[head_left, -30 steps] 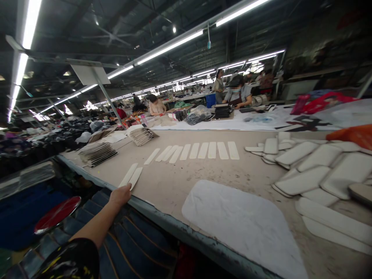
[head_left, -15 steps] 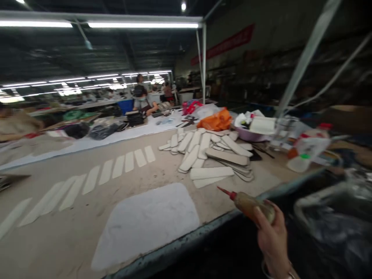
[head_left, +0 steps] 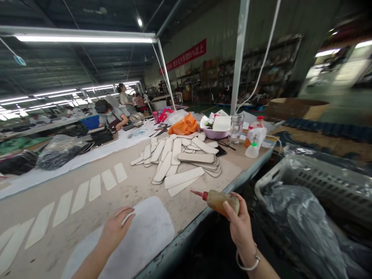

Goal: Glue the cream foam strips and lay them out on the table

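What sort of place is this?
Probably a factory workshop: flat, pale, round-ended strips lie heaped on a long beige-topped worktable, a red banner with white writing hangs beyond, and the right hand holds a yellowish-brown, red-nozzled bottle.

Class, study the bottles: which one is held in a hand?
The brownish bottle with the red pointed nozzle, held almost level in the right hand; the green-capped bottle and red-capped bottle stand on the table.

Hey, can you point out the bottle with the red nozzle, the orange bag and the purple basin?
Bottle with the red nozzle [head_left: 221, 200], head view: middle of its body.
Orange bag [head_left: 183, 125], head view: its crumpled front.
Purple basin [head_left: 215, 134], head view: its front wall.
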`<state>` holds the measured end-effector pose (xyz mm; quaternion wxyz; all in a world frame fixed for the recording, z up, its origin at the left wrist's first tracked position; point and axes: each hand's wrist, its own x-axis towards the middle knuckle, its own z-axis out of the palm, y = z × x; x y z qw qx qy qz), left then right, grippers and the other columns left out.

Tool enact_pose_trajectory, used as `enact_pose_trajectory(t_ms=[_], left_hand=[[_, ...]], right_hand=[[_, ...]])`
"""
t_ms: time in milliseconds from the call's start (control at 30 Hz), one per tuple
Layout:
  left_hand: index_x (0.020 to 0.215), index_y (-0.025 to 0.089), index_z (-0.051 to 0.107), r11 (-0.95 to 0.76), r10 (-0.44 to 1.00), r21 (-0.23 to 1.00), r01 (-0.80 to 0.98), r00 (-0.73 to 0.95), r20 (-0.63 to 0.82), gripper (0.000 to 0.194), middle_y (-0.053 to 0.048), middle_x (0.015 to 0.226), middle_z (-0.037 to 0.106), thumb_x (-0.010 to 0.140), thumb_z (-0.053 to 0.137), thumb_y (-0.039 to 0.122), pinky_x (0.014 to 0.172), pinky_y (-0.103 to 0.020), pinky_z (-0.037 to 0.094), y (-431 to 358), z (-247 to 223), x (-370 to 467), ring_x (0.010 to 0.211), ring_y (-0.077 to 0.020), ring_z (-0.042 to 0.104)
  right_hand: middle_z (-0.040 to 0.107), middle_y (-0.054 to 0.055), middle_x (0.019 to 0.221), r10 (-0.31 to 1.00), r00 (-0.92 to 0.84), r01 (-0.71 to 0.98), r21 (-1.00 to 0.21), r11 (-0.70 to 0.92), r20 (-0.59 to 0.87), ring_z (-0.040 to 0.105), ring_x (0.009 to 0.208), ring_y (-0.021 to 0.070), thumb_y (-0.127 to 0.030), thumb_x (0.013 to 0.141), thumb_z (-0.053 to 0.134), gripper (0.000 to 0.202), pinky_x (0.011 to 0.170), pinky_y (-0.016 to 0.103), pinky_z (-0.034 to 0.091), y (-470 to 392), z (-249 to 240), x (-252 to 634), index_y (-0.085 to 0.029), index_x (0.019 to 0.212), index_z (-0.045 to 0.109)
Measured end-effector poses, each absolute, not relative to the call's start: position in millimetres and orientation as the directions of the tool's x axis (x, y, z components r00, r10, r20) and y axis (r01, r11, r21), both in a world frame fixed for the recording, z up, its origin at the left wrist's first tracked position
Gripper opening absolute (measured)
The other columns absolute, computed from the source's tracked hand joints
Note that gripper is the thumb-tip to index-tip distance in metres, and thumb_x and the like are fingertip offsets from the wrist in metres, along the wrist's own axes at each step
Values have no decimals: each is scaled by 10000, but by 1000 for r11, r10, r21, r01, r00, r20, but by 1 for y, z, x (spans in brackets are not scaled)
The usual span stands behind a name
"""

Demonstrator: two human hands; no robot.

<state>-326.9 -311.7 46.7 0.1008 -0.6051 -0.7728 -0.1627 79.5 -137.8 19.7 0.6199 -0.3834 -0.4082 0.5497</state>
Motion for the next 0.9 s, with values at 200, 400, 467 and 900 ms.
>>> enact_pose_trajectory(t_ms=[200, 400, 467, 900], left_hand=[[1106, 156, 647, 47, 972, 97, 994, -67, 223, 295, -103, 1166, 642, 898, 465, 259, 994, -353, 454, -147, 39, -275, 1094, -218, 590], [891, 147, 711, 50, 998, 35, 998, -52, 37, 163, -98, 962, 682, 835, 559, 169, 895, -319, 466, -96, 40, -265, 958, -214, 630], [815, 150, 714, 78, 997, 20, 997, -78, -10, 144, -94, 916, 682, 829, 572, 169, 871, -306, 462, -93, 40, -263, 932, -208, 637], [815, 154, 668, 223, 973, -54, 973, -219, 74, 211, -96, 900, 661, 849, 459, 147, 761, -297, 454, -109, 71, -231, 859, -202, 627]], right_hand=[[600, 33, 1022, 997, 53, -386, -920, 71, 55, 577, 891, 210, -420, 748, 752, 565, 765, 310, 495, -139, 17, 85, -250, 1218, 489], [601, 32, 1027, 998, 57, -424, -905, 40, 18, 576, 900, 204, -418, 739, 760, 569, 758, 292, 499, -135, 16, 88, -254, 1216, 496], [597, 26, 1015, 998, 57, -429, -903, 25, 0, 575, 891, 197, -416, 742, 759, 563, 746, 281, 497, -133, 17, 89, -257, 1214, 498], [595, 23, 1001, 997, 76, -458, -889, 30, -6, 577, 864, 186, -416, 716, 773, 585, 717, 264, 505, -133, 20, 89, -253, 1206, 498]])
